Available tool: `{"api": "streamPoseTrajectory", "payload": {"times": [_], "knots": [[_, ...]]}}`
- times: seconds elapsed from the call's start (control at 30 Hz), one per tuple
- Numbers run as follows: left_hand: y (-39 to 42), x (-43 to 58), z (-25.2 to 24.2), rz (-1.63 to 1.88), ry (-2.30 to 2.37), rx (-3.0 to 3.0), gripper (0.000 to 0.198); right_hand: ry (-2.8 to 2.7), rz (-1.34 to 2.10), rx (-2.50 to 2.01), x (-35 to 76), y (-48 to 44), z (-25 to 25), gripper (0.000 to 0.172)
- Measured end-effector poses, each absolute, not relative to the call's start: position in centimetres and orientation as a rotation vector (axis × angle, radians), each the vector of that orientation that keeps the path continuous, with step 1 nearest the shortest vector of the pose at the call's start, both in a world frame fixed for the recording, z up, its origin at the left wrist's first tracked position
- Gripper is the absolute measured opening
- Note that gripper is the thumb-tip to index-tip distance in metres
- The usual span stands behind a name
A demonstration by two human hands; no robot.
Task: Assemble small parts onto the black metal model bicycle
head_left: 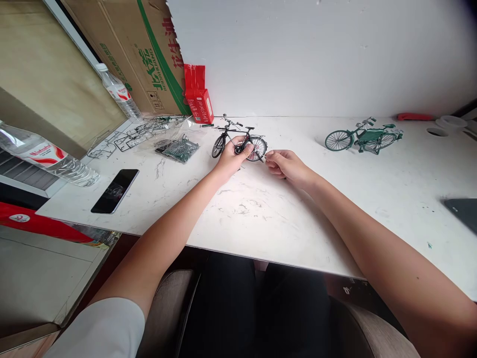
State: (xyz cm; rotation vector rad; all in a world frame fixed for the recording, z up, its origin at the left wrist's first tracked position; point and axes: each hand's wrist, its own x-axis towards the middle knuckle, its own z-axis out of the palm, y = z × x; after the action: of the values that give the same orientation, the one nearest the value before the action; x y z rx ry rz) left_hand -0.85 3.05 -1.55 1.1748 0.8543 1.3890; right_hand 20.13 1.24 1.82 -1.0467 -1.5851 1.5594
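We count two miniature bicycles on the white marbled tabletop [261,214]. The black miniature bicycle [218,146], with spoked wheels, stands upright at the far middle of the top. The green miniature bicycle [363,136] stands well apart from it, to the right. The left hand [233,159] is closed on the black miniature bicycle at its frame, thumb and fingers gripping near the crank. The right hand [285,164] is curled, its fingertips [267,157] pinched together just beside the rear wheel; we cannot tell whether a small part sits between them. To the left we count two bottles: one clear plastic water bottle [119,94] beside the printed cardboard box [141,44] and a second water bottle [48,159] at the table's left edge. We also count one black smartphone [115,191], one clear bag of green parts [177,148] and one red carton [199,102] against the wall.
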Motion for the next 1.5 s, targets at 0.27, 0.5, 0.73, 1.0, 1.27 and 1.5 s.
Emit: {"api": "streamPoseTrajectory", "payload": {"times": [0.27,0.5,0.73,1.0,1.27,1.5], "knots": [[3.2,-0.9,-1.9,1.358,0.852,1.245,0.059,-1.582,1.573,-1.057,20.3,1.1,2.1,0.038],[2.6,-0.7,-1.5,1.364,0.983,1.393,0.064,-1.54,1.556,-1.068,20.2,1.2,1.9,0.04],[2.5,-0.6,-1.7,1.433,1.041,1.463,0.055,-1.43,1.52,-1.083,19.7,0.8,2.1,0.049],[2.3,-0.2,-1.6,1.531,1.007,1.42,0.048,-1.233,1.665,-1.029,19.2,0.1,2.6,0.043],[2.4,-0.3,-2.1,1.569,1.027,1.459,0.049,-1.216,1.639,-1.008,18.8,-0.1,2.3,0.056],[2.3,-0.2,-2.1,1.57,0.989,1.469,0.054,-1.316,1.493,-0.972,18.7,0.1,1.6,0.061]]}}
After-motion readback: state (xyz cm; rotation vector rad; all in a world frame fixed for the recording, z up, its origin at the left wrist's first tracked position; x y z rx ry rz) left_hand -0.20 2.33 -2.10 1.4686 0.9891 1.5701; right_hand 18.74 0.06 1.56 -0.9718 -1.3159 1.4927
